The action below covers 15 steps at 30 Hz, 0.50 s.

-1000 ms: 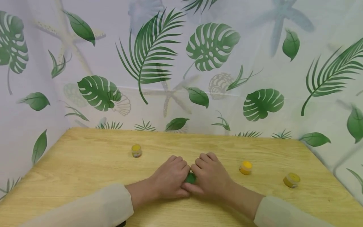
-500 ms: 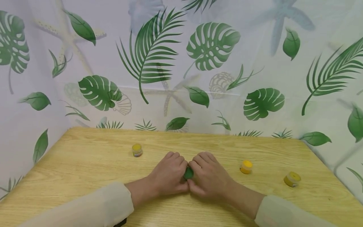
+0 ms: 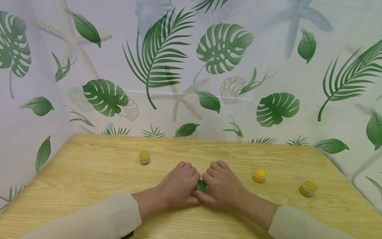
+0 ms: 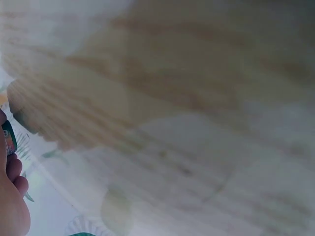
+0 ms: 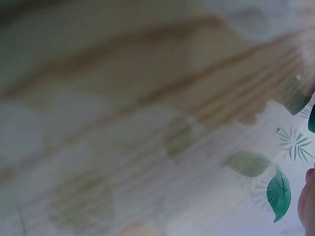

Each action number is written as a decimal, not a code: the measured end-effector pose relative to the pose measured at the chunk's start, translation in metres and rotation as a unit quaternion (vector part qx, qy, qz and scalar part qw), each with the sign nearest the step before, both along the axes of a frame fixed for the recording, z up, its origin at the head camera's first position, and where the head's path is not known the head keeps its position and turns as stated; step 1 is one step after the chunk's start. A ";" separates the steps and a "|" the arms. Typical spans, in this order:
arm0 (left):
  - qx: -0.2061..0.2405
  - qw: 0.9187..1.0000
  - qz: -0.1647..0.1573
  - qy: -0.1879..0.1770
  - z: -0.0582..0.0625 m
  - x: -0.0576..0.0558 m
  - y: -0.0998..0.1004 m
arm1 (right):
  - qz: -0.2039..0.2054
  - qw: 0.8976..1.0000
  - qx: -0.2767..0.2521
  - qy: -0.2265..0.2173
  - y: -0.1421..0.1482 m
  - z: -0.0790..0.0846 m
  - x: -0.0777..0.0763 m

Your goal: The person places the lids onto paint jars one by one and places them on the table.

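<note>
A small jar with a green top sits between my two hands near the middle of the wooden table. My left hand grips it from the left, fingers curled and thumb low at the front. From the other side my right hand holds it the same way, its thumb meeting the left one. Most of the jar's body is hidden by the fingers in the head view. At the left wrist view's edge, part of the jar's labelled side shows beside curled fingers. Only a sliver of its green top enters the right wrist view.
A small yellow-lidded jar stands behind and left of the hands. Off to the right are an orange-yellow jar and a darker yellow jar. A leaf-printed curtain rises behind the table.
Half a second ago the knuckles came closer together and the green top shifted slightly away; now the knuckles are a little apart and the top is nearer again. The other jars stay put.
</note>
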<state>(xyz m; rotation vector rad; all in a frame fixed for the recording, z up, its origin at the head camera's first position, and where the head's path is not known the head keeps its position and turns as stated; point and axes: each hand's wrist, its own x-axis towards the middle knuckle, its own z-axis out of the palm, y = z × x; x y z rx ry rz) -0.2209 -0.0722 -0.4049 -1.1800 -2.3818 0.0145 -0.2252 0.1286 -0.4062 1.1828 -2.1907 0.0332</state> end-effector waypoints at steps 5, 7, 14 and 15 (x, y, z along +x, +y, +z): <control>-0.007 1.000 -0.001 0.007 0.000 0.001 0.001 | -0.002 1.000 -0.001 0.006 0.001 0.000 -0.001; -0.002 1.000 0.006 0.003 0.000 0.001 0.001 | -0.006 1.000 -0.005 -0.002 0.000 0.001 -0.001; 0.033 0.999 0.015 0.011 -0.001 -0.002 -0.002 | -0.002 0.999 -0.015 -0.030 -0.002 0.002 0.001; 0.035 0.999 0.012 0.016 -0.001 -0.003 -0.002 | -0.001 0.999 -0.016 -0.030 -0.002 0.002 0.001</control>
